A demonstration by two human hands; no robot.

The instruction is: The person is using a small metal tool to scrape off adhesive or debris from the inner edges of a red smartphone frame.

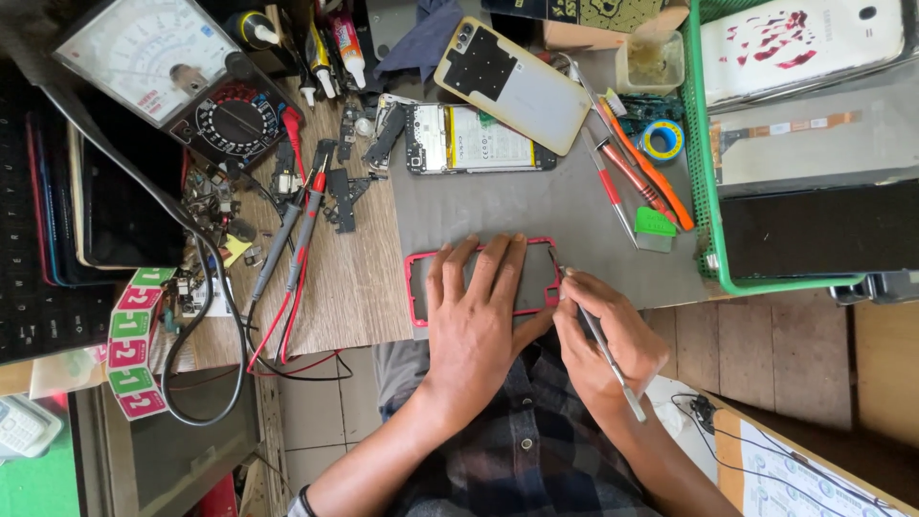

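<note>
Head view: the left hand [476, 311] is lying flat, fingers spread wide, pressing down on a red-framed phone panel [421, 260] at the near edge of the grey work mat [565, 206]. The right hand [605, 340] is closed in a pen grip around a slim metal tool [603, 347], whose tip is meeting the frame's right edge, at about 3 o'clock from the left hand. The step in hand appears to be working the tool tip into the edge of the frame while the panel is being held still. The next move would seem to call for light, steady pressure along that edge, with the left hand keeping the panel from sliding off the mat. At 12 o'clock from the hands, an opened phone body [476, 140] is lying with its internals exposed, and a detached pale back cover [517, 84] is resting just beyond it. At 10 o'clock an analogue multimeter [182, 81] is sitting with its red and black probes [304, 215] trailing over the wooden bench. At 2 o'clock, tweezers and orange pry tools [637, 172] are lying beside a green mesh basket [704, 182].
</note>
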